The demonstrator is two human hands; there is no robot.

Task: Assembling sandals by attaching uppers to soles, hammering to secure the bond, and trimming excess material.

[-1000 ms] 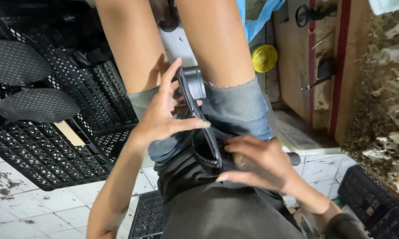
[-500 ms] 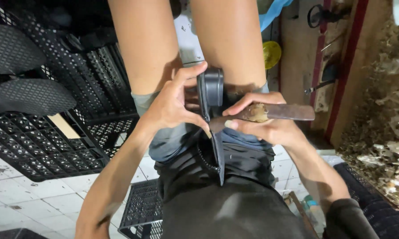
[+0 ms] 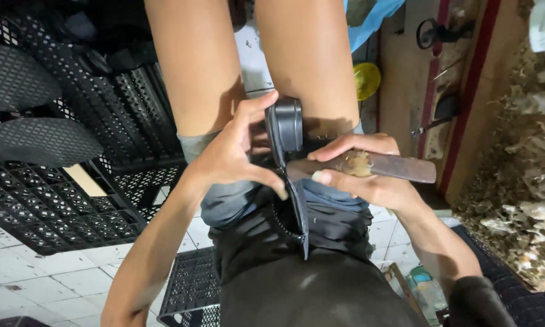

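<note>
I am seated, looking down at my lap and bare legs. My left hand (image 3: 233, 157) pinches a dark plastic piece (image 3: 287, 139), a flat black part that stands on edge between my thighs and runs down over my dark shorts. My right hand (image 3: 360, 175) grips a rusty flat metal blade (image 3: 393, 167) that lies across my right thigh. The blade's tip meets the plastic piece just below its thick upper end. Both hands touch near that spot.
Black perforated plastic crates (image 3: 60, 200) and two mesh chair seats (image 3: 36, 142) lie to the left on a white tiled floor (image 3: 36, 278). A yellow round lid (image 3: 367, 80) sits beyond my knee. A wooden board and rough debris (image 3: 514, 200) fill the right side.
My right hand has come up from my lap holding the rusty blade and set its tip against the plastic piece. My left hand stays on the piece, shifted slightly upward.
</note>
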